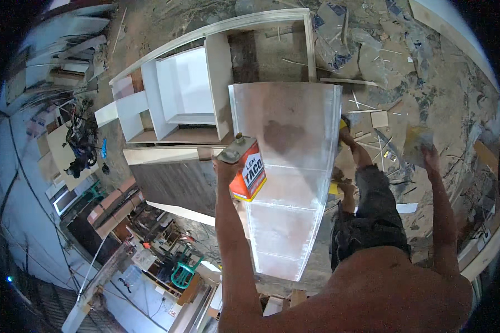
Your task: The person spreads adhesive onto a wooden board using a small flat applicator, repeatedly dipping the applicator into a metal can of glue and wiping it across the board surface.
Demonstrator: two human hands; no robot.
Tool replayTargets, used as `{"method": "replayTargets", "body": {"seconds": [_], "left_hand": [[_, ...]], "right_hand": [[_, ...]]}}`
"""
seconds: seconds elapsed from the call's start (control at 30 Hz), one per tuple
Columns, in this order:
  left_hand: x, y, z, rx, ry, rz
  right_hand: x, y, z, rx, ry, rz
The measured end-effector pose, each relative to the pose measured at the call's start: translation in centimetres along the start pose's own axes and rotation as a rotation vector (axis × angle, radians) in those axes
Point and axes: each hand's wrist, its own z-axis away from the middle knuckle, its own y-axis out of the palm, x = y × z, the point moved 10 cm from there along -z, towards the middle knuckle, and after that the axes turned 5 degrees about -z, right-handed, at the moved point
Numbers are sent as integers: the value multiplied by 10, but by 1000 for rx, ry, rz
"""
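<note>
My left hand (228, 167) is closed around a rectangular metal can (248, 176), orange-red with a white label and a yellow lower edge. A small spout or cap shows on the can's top. The can hangs slightly tilted over the left edge of a long pale panel (286, 188) that narrows toward me. Thin seams cross this panel, and a darker patch lies on its far half. Out to the right, my right hand (430, 158) grips a thin, flat, pale yellowish piece (418, 140); its exact kind is too blurred to tell.
Beyond the panel lies an open wooden cabinet frame (219, 83) with white compartments. A dark brown board (175, 180) sits left of the panel. Offcuts, sticks and plastic scraps (380, 119) litter the ground at right. A green plastic chair (184, 272) stands among clutter at lower left.
</note>
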Motion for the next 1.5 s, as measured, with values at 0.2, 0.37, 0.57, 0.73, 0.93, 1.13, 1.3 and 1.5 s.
{"method": "replayTargets", "body": {"seconds": [0.2, 0.37, 0.57, 0.73, 0.93, 1.13, 1.3, 1.5], "left_hand": [[-59, -2, -67, 276, -30, -28], [-33, -56, -102, 28, -49, -189], [-57, -8, -75, 241, -26, 195], [47, 5, -21, 88, -9, 69], [83, 61, 119, 226, -298, 260], [173, 69, 260, 204, -446, 142], [243, 63, 352, 57, -480, 172], [289, 83, 446, -75, -468, 277]], "right_hand": [[-52, 7, 8, 85, 140, -163], [-91, 34, -10, 196, 83, -428], [-32, 11, 2, 100, 150, -214], [29, 64, -12, 272, -120, -215], [91, 106, -17, 399, -188, 413], [215, 332, 95, 868, -590, 511], [243, 549, 284, 1214, -973, 693], [155, 703, 515, 1401, -1737, 562]]}}
